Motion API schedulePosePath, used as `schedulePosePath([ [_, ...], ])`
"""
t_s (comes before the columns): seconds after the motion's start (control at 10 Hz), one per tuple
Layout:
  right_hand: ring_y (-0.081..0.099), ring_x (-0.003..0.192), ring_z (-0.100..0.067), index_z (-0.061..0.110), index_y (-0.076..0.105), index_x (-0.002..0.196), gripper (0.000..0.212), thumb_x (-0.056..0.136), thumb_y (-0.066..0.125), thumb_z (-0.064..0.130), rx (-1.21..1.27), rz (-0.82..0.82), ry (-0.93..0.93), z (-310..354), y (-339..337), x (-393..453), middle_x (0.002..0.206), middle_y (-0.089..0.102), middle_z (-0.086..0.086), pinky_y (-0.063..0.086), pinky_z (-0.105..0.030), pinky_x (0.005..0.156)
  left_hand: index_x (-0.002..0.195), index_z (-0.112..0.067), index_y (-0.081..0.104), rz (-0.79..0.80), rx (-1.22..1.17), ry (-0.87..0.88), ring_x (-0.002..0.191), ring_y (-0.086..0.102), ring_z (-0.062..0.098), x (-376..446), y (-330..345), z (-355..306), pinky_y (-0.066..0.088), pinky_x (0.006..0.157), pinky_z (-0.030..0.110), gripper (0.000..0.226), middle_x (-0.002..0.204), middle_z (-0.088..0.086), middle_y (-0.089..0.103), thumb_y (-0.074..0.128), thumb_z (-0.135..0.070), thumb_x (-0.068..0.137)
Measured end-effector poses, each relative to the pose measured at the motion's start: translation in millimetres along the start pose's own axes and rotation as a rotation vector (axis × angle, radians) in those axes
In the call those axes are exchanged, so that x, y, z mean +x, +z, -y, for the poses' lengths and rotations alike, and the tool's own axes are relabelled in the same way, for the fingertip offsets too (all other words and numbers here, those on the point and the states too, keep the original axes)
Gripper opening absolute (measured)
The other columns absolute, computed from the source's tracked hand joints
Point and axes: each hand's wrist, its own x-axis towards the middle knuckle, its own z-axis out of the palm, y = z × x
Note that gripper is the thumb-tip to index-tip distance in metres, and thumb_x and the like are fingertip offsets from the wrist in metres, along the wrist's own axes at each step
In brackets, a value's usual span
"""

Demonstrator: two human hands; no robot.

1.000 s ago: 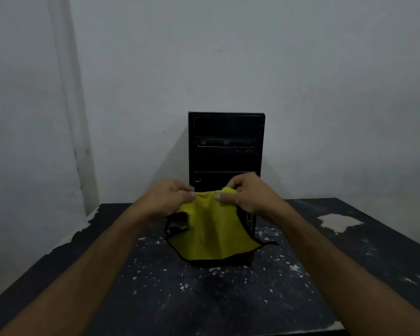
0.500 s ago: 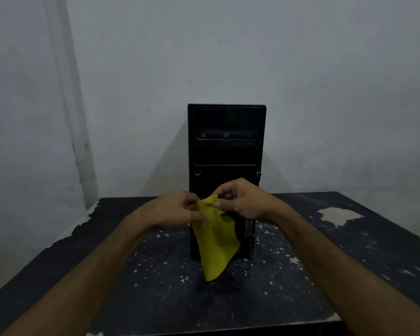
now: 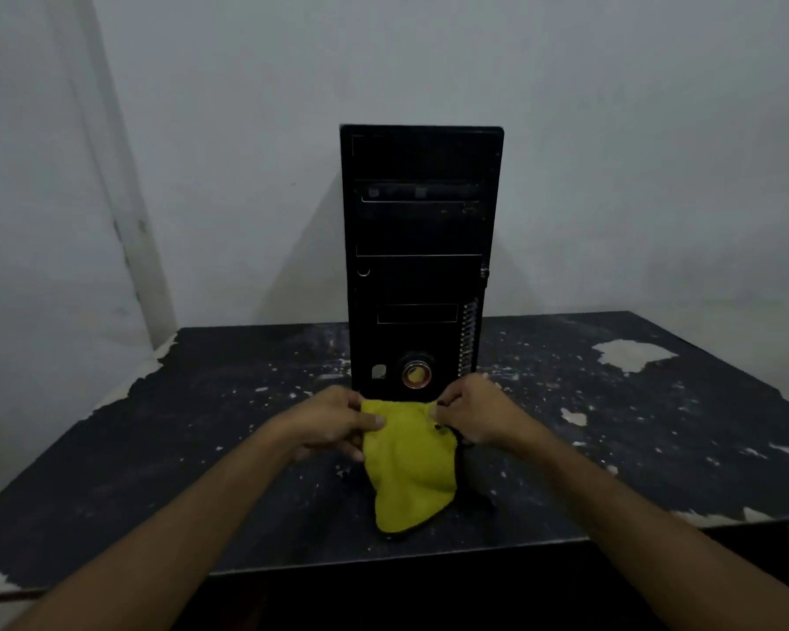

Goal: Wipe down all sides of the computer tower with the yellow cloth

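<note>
I'm pinching the cloth's [image 3: 408, 466] top corners with my left hand [image 3: 333, 421] and right hand [image 3: 474, 414] at lower center, letting it hang, probably folding it before wiping the tower [image 3: 420, 230] behind.

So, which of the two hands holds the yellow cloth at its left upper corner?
The left hand pinches the yellow cloth at its left upper corner; the right hand pinches the opposite corner, before the computer tower.

Computer tower [image 3: 420, 248]: foot of front panel hidden behind yellow cloth [image 3: 408, 466] and both hands; sides and back out of sight. Drive-bay markings too dim to read. Table [image 3: 156, 448]: near corners cut off.
</note>
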Motion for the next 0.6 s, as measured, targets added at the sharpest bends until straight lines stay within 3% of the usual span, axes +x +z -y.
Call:
schedulePosePath([
  [0.1, 0.069, 0.074, -0.023, 0.002, 0.066, 0.089, 0.025, 0.093, 0.071, 0.026, -0.236, -0.182, 0.002, -20, 30, -9, 0.083, 0.072, -0.013, 0.056, -0.034, 0.063, 0.092, -0.013, 0.064, -0.341, 0.460, 0.128, 0.065, 0.069, 0.017, 6, 23, 22, 0.059, 0.060, 0.038, 0.032, 0.076, 0.007, 0.072, 0.075, -0.043, 0.091],
  [0.2, 0.054, 0.083, -0.016, 0.017, 0.059, 0.089, 0.020, 0.098, 0.061, 0.035, -0.363, -0.367, -0.223, -26, 47, -21, 0.087, 0.058, 0.002, 0.044, -0.033, 0.067, 0.081, -0.022, 0.052, -0.571, 0.698, 0.403, 0.062, 0.056, 0.009, 0, 36, 28, 0.040, 0.051, 0.031, 0.039, 0.069, -0.007, 0.058, 0.067, -0.057, 0.089],
  [0.3, 0.047, 0.079, -0.011, 0.019, 0.060, 0.084, 0.028, 0.103, 0.050, 0.038, -0.289, -0.267, -0.411, -25, 56, -28, 0.082, 0.053, 0.005, 0.040, -0.032, 0.070, 0.093, -0.024, 0.057, -0.402, 0.787, 0.651, 0.077, 0.049, 0.006, 0, 46, 35, 0.042, 0.067, 0.026, 0.026, 0.087, -0.011, 0.055, 0.058, -0.050, 0.091],
  [0.4, 0.049, 0.084, -0.015, 0.014, 0.067, 0.095, 0.040, 0.101, 0.041, 0.045, -0.412, -0.098, -0.481, -32, 64, -24, 0.090, 0.060, -0.001, 0.045, -0.037, 0.079, 0.109, -0.020, 0.059, -0.269, 0.898, 0.674, 0.091, 0.044, 0.009, 4, 56, 54, 0.041, 0.083, 0.030, 0.037, 0.105, -0.007, 0.053, 0.044, -0.051, 0.095],
  [0.5, 0.052, 0.090, -0.021, 0.010, 0.068, 0.106, 0.043, 0.105, 0.036, 0.038, -0.506, -0.059, -0.534, -40, 68, -22, 0.099, 0.064, -0.006, 0.047, -0.043, 0.084, 0.114, -0.023, 0.058, -0.300, 0.937, 0.675, 0.095, 0.045, 0.009, 7, 60, 64, 0.040, 0.086, 0.032, 0.042, 0.110, -0.009, 0.053, 0.034, -0.055, 0.100],
  [0.6, 0.054, 0.087, -0.020, 0.012, 0.066, 0.103, 0.043, 0.105, 0.034, 0.040, -0.539, -0.142, -0.576, -38, 68, -22, 0.095, 0.064, -0.004, 0.049, -0.042, 0.079, 0.112, -0.021, 0.059, -0.280, 0.896, 0.686, 0.092, 0.045, 0.009, 4, 55, 56, 0.041, 0.084, 0.030, 0.041, 0.106, -0.008, 0.054, 0.039, -0.055, 0.097],
])
